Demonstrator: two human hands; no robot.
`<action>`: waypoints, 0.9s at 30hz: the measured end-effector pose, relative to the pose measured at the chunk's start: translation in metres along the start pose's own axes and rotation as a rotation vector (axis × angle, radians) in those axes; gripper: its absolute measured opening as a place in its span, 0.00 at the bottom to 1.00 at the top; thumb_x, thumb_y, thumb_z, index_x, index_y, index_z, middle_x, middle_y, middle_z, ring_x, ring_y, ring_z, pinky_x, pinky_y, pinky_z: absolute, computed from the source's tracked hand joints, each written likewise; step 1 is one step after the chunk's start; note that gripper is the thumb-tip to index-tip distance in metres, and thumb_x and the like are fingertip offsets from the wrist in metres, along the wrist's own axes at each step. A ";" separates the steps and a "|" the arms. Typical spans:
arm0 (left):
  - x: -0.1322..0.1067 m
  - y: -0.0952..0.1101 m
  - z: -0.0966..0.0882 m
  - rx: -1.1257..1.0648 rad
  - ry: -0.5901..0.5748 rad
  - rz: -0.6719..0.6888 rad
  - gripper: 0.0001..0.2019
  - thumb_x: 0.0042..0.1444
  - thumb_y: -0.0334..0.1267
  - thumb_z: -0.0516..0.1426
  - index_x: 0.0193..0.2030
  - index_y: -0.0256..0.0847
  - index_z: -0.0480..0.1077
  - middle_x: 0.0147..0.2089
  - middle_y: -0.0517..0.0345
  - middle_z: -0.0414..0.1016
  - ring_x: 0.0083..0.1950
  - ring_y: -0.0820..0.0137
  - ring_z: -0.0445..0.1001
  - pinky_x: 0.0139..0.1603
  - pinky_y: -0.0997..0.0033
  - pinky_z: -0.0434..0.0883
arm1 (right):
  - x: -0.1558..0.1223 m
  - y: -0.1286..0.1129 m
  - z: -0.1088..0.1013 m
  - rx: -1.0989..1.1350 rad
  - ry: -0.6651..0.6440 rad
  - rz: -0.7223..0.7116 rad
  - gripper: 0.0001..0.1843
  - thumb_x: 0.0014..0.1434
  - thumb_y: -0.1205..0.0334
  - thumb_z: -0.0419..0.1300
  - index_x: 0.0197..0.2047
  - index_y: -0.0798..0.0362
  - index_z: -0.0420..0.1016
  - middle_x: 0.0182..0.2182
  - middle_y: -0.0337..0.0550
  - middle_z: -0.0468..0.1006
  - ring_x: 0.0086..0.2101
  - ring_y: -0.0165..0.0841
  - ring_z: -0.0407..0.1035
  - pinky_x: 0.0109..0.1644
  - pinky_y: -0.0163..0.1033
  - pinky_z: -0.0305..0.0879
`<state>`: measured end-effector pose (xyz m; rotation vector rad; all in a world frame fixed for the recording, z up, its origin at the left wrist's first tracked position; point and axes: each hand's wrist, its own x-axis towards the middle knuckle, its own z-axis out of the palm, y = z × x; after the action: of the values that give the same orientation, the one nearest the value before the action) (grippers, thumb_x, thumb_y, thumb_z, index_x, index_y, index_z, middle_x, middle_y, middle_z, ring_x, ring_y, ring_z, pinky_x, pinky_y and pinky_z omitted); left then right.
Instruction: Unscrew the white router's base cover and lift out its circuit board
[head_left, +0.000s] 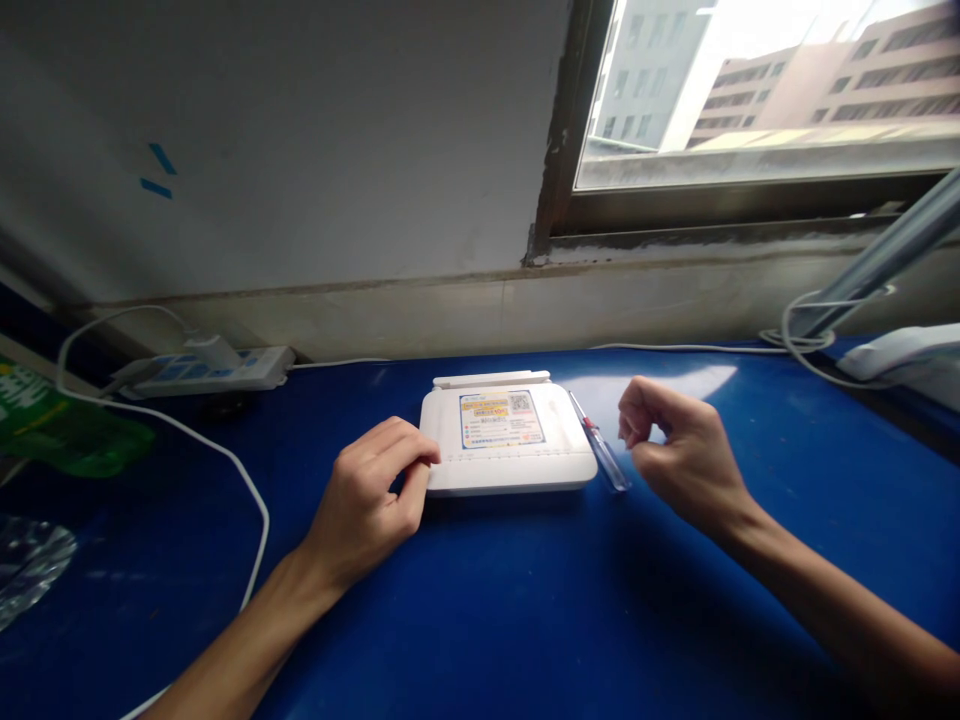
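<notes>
"What colour's the table point(510, 610)?"
"Deep blue, and the router point(510, 472) on it is white."
"Its sticker point(502, 420) is pale with a blue border, yellow bands and a black-and-white speckled square."
"The screwdriver point(606, 458) is clear, with some red."
"And towards the table's left edge?"
"A green bottle point(82, 435), white-lettered; near the far edge, a white power strip point(264, 366) patched light blue."

Free room is being left on the blue table point(510, 620) across the lower centre of the frame. At mid-centre, passage is being blocked by the router point(517, 470) and the left hand point(375, 485). To the right, the gap before the right hand point(682, 450) is being taken up by a screwdriver point(604, 452). On the left, passage is being crossed by a white cable point(265, 520).
</notes>
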<state>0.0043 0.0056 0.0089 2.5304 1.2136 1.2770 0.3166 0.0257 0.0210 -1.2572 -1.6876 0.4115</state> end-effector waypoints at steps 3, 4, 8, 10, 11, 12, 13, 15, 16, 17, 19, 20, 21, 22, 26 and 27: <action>0.000 0.000 0.001 0.001 -0.002 0.002 0.13 0.64 0.20 0.53 0.36 0.40 0.73 0.35 0.57 0.78 0.38 0.67 0.76 0.40 0.67 0.72 | 0.000 0.006 0.002 0.013 0.026 0.007 0.12 0.38 0.74 0.53 0.24 0.46 0.63 0.20 0.35 0.67 0.25 0.34 0.65 0.29 0.38 0.61; 0.000 0.000 0.002 0.006 -0.001 0.000 0.13 0.65 0.21 0.53 0.37 0.40 0.74 0.36 0.56 0.79 0.39 0.67 0.77 0.42 0.66 0.73 | 0.000 0.008 0.002 0.004 0.033 0.015 0.13 0.39 0.74 0.53 0.27 0.47 0.66 0.21 0.34 0.69 0.25 0.34 0.67 0.29 0.38 0.62; -0.001 -0.002 0.004 0.060 -0.035 -0.016 0.11 0.67 0.26 0.54 0.47 0.41 0.76 0.48 0.50 0.80 0.53 0.59 0.77 0.56 0.58 0.75 | 0.004 0.019 0.000 -0.123 0.001 0.022 0.17 0.44 0.74 0.54 0.37 0.48 0.74 0.24 0.36 0.74 0.27 0.35 0.72 0.26 0.36 0.61; -0.002 -0.004 0.005 0.091 -0.108 -0.023 0.12 0.68 0.30 0.56 0.55 0.40 0.76 0.57 0.46 0.78 0.62 0.55 0.73 0.64 0.51 0.72 | 0.006 0.023 -0.004 -0.186 -0.043 -0.005 0.16 0.47 0.73 0.55 0.38 0.49 0.75 0.28 0.38 0.76 0.27 0.34 0.72 0.27 0.36 0.63; -0.003 -0.006 0.006 0.104 -0.152 -0.029 0.14 0.69 0.32 0.56 0.59 0.40 0.75 0.61 0.44 0.77 0.66 0.53 0.71 0.67 0.48 0.71 | 0.008 0.025 -0.006 -0.219 -0.079 -0.017 0.14 0.49 0.72 0.56 0.38 0.49 0.75 0.29 0.39 0.77 0.27 0.33 0.71 0.28 0.36 0.64; -0.004 -0.007 0.007 0.116 -0.194 -0.037 0.16 0.70 0.34 0.56 0.62 0.41 0.74 0.64 0.43 0.75 0.69 0.51 0.69 0.69 0.46 0.69 | 0.009 0.027 -0.008 -0.256 -0.128 -0.025 0.13 0.51 0.71 0.57 0.38 0.49 0.75 0.30 0.39 0.77 0.27 0.33 0.70 0.29 0.37 0.65; -0.005 -0.008 0.008 0.126 -0.231 -0.050 0.18 0.70 0.36 0.56 0.65 0.41 0.73 0.67 0.43 0.72 0.71 0.50 0.66 0.70 0.43 0.68 | 0.010 0.029 -0.010 -0.294 -0.188 -0.027 0.11 0.53 0.70 0.57 0.39 0.49 0.75 0.31 0.39 0.77 0.27 0.32 0.70 0.30 0.37 0.65; -0.006 -0.010 0.009 0.140 -0.284 -0.072 0.21 0.71 0.39 0.56 0.69 0.44 0.71 0.72 0.43 0.68 0.74 0.48 0.63 0.73 0.41 0.66 | 0.011 0.031 -0.013 -0.357 -0.315 -0.025 0.09 0.55 0.68 0.59 0.40 0.49 0.75 0.32 0.40 0.78 0.27 0.33 0.69 0.30 0.37 0.64; -0.007 -0.011 0.010 0.144 -0.298 -0.081 0.22 0.71 0.40 0.56 0.70 0.46 0.70 0.73 0.44 0.67 0.75 0.48 0.62 0.73 0.40 0.65 | 0.011 0.032 -0.014 -0.375 -0.368 -0.027 0.09 0.56 0.67 0.59 0.41 0.49 0.75 0.33 0.40 0.78 0.28 0.33 0.69 0.31 0.38 0.63; -0.007 -0.011 0.010 0.146 -0.307 -0.087 0.22 0.72 0.41 0.56 0.70 0.47 0.70 0.74 0.45 0.66 0.76 0.47 0.61 0.74 0.40 0.65 | 0.011 0.032 -0.015 -0.385 -0.408 -0.031 0.08 0.57 0.66 0.60 0.41 0.49 0.75 0.34 0.40 0.78 0.29 0.33 0.69 0.32 0.38 0.63; -0.008 -0.012 0.011 0.151 -0.317 -0.090 0.23 0.71 0.42 0.56 0.71 0.48 0.70 0.75 0.45 0.65 0.77 0.47 0.61 0.74 0.39 0.65 | 0.010 0.031 -0.015 -0.395 -0.451 -0.043 0.07 0.58 0.64 0.61 0.41 0.49 0.76 0.36 0.42 0.78 0.30 0.34 0.70 0.33 0.38 0.64; -0.008 -0.012 0.011 0.155 -0.323 -0.088 0.23 0.71 0.43 0.56 0.71 0.49 0.70 0.76 0.45 0.64 0.77 0.46 0.60 0.74 0.39 0.65 | 0.010 0.030 -0.015 -0.400 -0.468 -0.048 0.07 0.59 0.63 0.61 0.41 0.49 0.76 0.36 0.42 0.78 0.30 0.34 0.70 0.34 0.38 0.64; -0.008 -0.012 0.011 0.159 -0.331 -0.086 0.23 0.71 0.43 0.56 0.72 0.49 0.69 0.77 0.45 0.63 0.78 0.46 0.60 0.74 0.38 0.65 | 0.009 0.029 -0.015 -0.403 -0.482 -0.052 0.07 0.59 0.63 0.61 0.42 0.49 0.77 0.37 0.42 0.78 0.31 0.34 0.69 0.35 0.38 0.65; -0.008 -0.012 0.011 0.162 -0.342 -0.086 0.24 0.71 0.44 0.56 0.72 0.49 0.69 0.77 0.46 0.62 0.78 0.46 0.59 0.75 0.38 0.64 | 0.009 0.028 -0.014 -0.406 -0.494 -0.055 0.07 0.59 0.63 0.62 0.42 0.49 0.77 0.37 0.42 0.78 0.30 0.33 0.69 0.35 0.38 0.65; -0.009 -0.012 0.010 0.161 -0.372 -0.103 0.25 0.73 0.44 0.55 0.74 0.51 0.66 0.79 0.47 0.58 0.80 0.47 0.55 0.76 0.37 0.62 | 0.007 0.025 -0.012 -0.415 -0.513 -0.062 0.07 0.62 0.62 0.62 0.43 0.50 0.77 0.37 0.42 0.76 0.30 0.33 0.69 0.35 0.38 0.65; -0.009 -0.012 0.010 0.157 -0.376 -0.110 0.25 0.73 0.45 0.54 0.75 0.51 0.65 0.79 0.47 0.58 0.80 0.47 0.54 0.76 0.37 0.62 | 0.007 0.025 -0.012 -0.416 -0.513 -0.063 0.07 0.62 0.61 0.61 0.44 0.50 0.77 0.37 0.42 0.76 0.29 0.33 0.69 0.35 0.38 0.65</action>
<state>0.0008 0.0107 -0.0085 2.6024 1.3808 0.6635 0.3402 0.0395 0.0119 -1.4725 -2.3312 0.3764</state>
